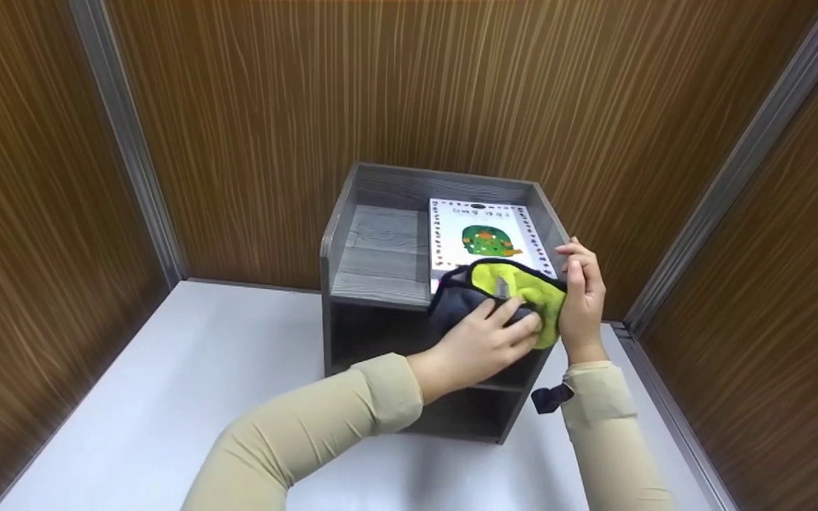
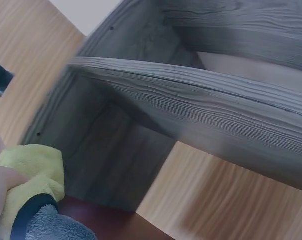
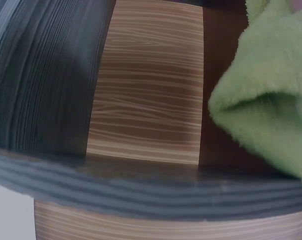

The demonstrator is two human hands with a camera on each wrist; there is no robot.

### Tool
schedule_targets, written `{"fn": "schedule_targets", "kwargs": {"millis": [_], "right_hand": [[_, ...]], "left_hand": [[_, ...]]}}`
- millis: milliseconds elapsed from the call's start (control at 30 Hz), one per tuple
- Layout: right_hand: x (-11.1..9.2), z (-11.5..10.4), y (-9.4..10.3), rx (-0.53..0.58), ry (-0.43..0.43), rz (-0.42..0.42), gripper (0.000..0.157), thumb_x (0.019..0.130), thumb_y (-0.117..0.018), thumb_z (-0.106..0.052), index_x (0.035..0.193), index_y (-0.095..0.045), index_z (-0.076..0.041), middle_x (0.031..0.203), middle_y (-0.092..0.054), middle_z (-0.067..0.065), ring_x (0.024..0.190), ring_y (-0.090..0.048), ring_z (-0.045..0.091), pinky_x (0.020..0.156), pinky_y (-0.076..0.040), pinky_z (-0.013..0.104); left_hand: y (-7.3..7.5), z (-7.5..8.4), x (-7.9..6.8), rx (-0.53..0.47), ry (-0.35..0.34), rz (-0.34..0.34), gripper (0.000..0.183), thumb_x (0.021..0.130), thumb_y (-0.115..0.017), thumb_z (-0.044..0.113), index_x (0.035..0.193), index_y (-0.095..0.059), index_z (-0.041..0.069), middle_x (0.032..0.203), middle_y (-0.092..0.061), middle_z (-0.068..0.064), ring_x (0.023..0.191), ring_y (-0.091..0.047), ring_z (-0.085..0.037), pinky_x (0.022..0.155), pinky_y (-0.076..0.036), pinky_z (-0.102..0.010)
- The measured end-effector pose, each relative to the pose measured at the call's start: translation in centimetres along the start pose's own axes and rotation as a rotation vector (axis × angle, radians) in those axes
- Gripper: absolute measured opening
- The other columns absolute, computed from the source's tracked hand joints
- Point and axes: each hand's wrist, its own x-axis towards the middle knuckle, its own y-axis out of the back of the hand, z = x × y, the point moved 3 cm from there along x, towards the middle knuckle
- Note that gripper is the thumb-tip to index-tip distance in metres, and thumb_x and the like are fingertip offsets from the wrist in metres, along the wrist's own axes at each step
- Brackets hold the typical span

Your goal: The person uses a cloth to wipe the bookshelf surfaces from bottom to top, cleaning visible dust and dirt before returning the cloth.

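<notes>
A grey wood-grain cabinet (image 1: pixel 388 245) with a raised rim stands in the middle of the head view. My left hand (image 1: pixel 487 348) grips a cleaning cloth (image 1: pixel 551 305), lime green on one side, dark grey on the other, with black edging. The cloth lies over the front right corner of the cabinet's top, and overlaps the lower part of a white picture sheet (image 1: pixel 480 238). My right hand (image 1: pixel 583 298) holds the cabinet's right side panel near its front. In the left wrist view the cloth (image 2: pixel 36 180) shows at the lower left; in the right wrist view its green side (image 3: pixel 271 100) fills the right.
Below the top are dark open shelves (image 1: pixel 380 333). The cabinet stands on a white surface (image 1: pixel 238 369), with brown wood-grain walls (image 1: pixel 380 85) behind and at both sides. Metal strips (image 1: pixel 125 128) run along the wall corners. A black strap end hangs by the right cuff.
</notes>
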Motion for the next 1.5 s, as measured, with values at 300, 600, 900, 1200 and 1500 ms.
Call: {"fn": "schedule_targets", "kwargs": {"millis": [300, 600, 900, 1200, 1500], "right_hand": [[0.0, -0.4, -0.4, -0.021, -0.009, 0.006, 0.019, 0.092, -0.036, 0.003, 0.080, -0.041, 0.017, 0.103, -0.059, 0.007, 0.127, -0.040, 0.027, 0.108, -0.024, 0.036], [0.0, 0.6, 0.1, -0.038, -0.051, 0.003, 0.021, 0.093, -0.036, -0.001, 0.082, -0.042, 0.016, 0.105, -0.058, 0.004, 0.129, -0.038, 0.025, 0.108, -0.023, 0.033], [0.0, -0.7, -0.4, -0.037, -0.020, 0.030, 0.021, 0.092, -0.037, -0.001, 0.081, -0.041, 0.017, 0.102, -0.059, 0.004, 0.126, -0.041, 0.026, 0.108, -0.024, 0.034], [0.2, -0.7, -0.3, -0.040, -0.003, 0.035, 0.020, 0.091, -0.037, 0.000, 0.081, -0.041, 0.017, 0.101, -0.059, 0.004, 0.126, -0.041, 0.026, 0.108, -0.024, 0.035], [0.0, -0.7, -0.6, -0.020, 0.033, 0.024, 0.020, 0.090, -0.037, 0.001, 0.078, -0.040, 0.016, 0.100, -0.058, 0.009, 0.124, -0.042, 0.026, 0.108, -0.023, 0.037]], "left_hand": [[0.5, -3.2, -4.5, -0.019, -0.015, 0.120, 0.021, 0.091, -0.049, 0.019, 0.102, -0.067, 0.024, 0.117, -0.057, 0.001, 0.109, -0.049, -0.026, 0.075, -0.046, -0.033], [2.4, -7.1, -10.5, -0.079, 0.017, 0.112, 0.018, 0.087, -0.056, 0.013, 0.100, -0.067, 0.019, 0.116, -0.058, -0.001, 0.107, -0.051, -0.029, 0.076, -0.050, -0.036], [3.8, -9.4, -14.3, -0.059, 0.048, 0.068, 0.017, 0.085, -0.059, 0.013, 0.100, -0.063, 0.017, 0.116, -0.056, -0.003, 0.103, -0.051, -0.033, 0.075, -0.045, -0.038], [4.6, -9.2, -14.5, -0.008, 0.093, 0.035, 0.015, 0.085, -0.059, 0.009, 0.099, -0.062, 0.012, 0.108, -0.055, -0.007, 0.092, -0.050, -0.033, 0.068, -0.045, -0.035], [4.2, -8.5, -15.4, -0.013, 0.112, 0.042, 0.017, 0.086, -0.050, 0.005, 0.096, -0.063, 0.011, 0.103, -0.055, -0.007, 0.093, -0.051, -0.032, 0.066, -0.046, -0.035]]}}
